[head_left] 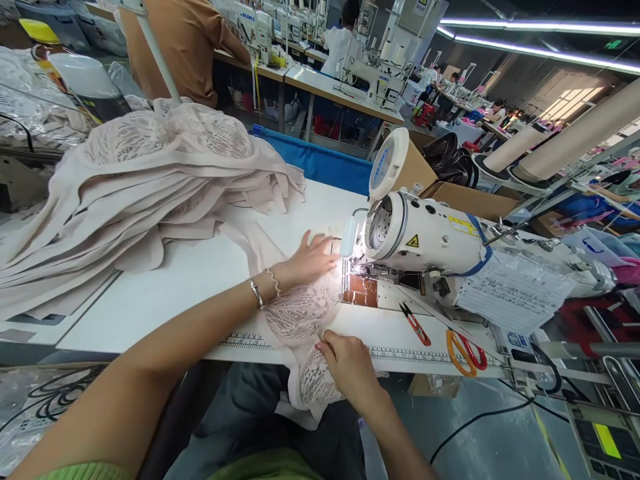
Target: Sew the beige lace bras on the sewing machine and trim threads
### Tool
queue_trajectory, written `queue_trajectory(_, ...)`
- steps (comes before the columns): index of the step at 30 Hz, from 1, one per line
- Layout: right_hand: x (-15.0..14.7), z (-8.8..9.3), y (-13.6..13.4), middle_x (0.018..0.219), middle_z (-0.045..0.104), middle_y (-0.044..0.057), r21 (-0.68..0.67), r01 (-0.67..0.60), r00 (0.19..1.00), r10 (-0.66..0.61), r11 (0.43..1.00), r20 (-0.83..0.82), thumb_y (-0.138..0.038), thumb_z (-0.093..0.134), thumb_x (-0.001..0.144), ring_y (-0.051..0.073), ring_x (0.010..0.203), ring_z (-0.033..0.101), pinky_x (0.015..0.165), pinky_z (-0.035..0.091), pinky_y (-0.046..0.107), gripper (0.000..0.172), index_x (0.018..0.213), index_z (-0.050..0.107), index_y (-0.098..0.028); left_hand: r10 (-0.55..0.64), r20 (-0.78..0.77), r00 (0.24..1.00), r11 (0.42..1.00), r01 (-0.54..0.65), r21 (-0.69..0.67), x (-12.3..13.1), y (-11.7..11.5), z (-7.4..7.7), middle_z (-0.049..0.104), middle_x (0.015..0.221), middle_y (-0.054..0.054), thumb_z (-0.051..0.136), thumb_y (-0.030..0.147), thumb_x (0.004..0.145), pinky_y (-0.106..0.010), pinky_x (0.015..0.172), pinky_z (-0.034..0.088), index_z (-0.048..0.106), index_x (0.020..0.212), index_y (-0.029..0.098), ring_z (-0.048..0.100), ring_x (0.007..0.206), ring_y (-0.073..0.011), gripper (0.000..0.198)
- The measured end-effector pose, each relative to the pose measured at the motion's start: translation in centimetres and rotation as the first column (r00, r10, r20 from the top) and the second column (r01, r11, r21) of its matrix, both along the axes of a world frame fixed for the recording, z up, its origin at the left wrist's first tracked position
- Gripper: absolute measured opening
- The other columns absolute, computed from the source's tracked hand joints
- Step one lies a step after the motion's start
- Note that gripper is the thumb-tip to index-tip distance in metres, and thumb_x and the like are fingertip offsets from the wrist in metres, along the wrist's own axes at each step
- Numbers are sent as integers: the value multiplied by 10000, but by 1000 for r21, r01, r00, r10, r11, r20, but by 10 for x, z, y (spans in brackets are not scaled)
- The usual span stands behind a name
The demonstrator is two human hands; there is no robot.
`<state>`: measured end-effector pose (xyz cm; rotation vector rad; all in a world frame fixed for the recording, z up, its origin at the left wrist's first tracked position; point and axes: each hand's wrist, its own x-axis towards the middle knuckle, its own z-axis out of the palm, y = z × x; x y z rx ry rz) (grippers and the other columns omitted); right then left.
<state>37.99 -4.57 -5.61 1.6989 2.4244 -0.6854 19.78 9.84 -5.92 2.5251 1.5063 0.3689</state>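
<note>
A pale pink lace bra [300,315] lies across the white sewing table, its lower cup hanging over the front edge onto my lap. My left hand [311,260] rests on its upper part, fingers spread, beside the lit needle area of the white sewing machine [425,233]. Between thumb and fingers, my right hand [350,365] pinches the bra's edge near the table's front. Part of the bra under my left hand is hidden. Thread snips [415,325] lie to the right of the needle area.
A tall pile of similar lace bras [170,173] covers the table's left side. Scissors with orange and red handles [461,353] lie at the front right. A printed ruler [405,355] runs along the front edge. Beyond the table, a person in brown [170,47] sits.
</note>
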Motion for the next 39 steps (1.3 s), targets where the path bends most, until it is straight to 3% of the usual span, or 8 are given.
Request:
queue_trajectory(4,0,0,1,839,777,58,1,-2,1000,2,1000,-6,-291,538,1030,212,783,709,598,246,275,228,913,717,-212,181,42,983,970,-186,157,-12,-3,0,494,1465,-236,441,150,1009,-651,1108,336,666,1281,108,420,1367,-401,356)
queue_trajectory(9,-3,0,4,857,779,59,12,-19,1000,19,1000,-13,-294,539,1029,212,789,709,602,243,282,227,904,712,-216,-274,2,962,951,271,149,6,-19,-7,589,1384,-140,544,240,1000,-578,1093,371,737,1167,255,506,1274,-341,255)
queue_trajectory(15,-2,-6,0,850,779,68,16,12,1000,-12,1000,-20,-288,536,1027,219,781,705,613,260,289,236,899,717,-207,186,101,977,966,-200,164,-3,6,-13,497,1458,-237,459,202,994,-656,1116,313,605,1314,94,411,1368,-404,368)
queue_trajectory(18,4,-1,6,832,774,64,-25,41,994,-43,999,-100,-255,556,1006,206,772,690,629,301,278,234,854,721,-189,73,130,989,974,-99,205,-15,-12,-7,657,1144,-183,377,96,984,-479,951,481,687,1063,115,590,1083,-299,320)
queue_trajectory(23,43,56,33,827,756,-9,-167,-77,934,12,983,-358,-222,626,931,160,766,668,696,398,240,137,850,735,-213,-562,177,808,827,546,137,-8,-67,-11,730,1091,-121,574,241,990,-352,966,522,701,1057,145,654,1080,-237,173)
queue_trajectory(28,83,102,66,645,642,-12,35,-173,985,172,984,23,-228,705,888,160,652,576,626,300,280,222,674,650,-225,-401,-4,916,903,396,166,37,-91,-35,506,1507,-239,540,393,1022,-570,1162,362,541,1412,93,455,1414,-381,492)
queue_trajectory(32,74,69,87,724,639,42,147,-95,967,57,985,247,-180,705,881,174,677,564,621,280,297,315,609,548,-202,-340,34,940,933,333,136,46,-86,-46,465,1543,-240,497,412,1027,-607,1202,286,438,1504,69,388,1463,-388,590)
queue_trajectory(39,37,-8,102,759,650,12,258,335,941,-310,906,-134,-271,535,960,172,725,579,640,326,256,137,848,586,-212,-547,173,819,834,517,191,18,-44,-30,715,1259,-105,436,244,1060,-400,1081,445,684,1192,174,610,1247,-243,289)
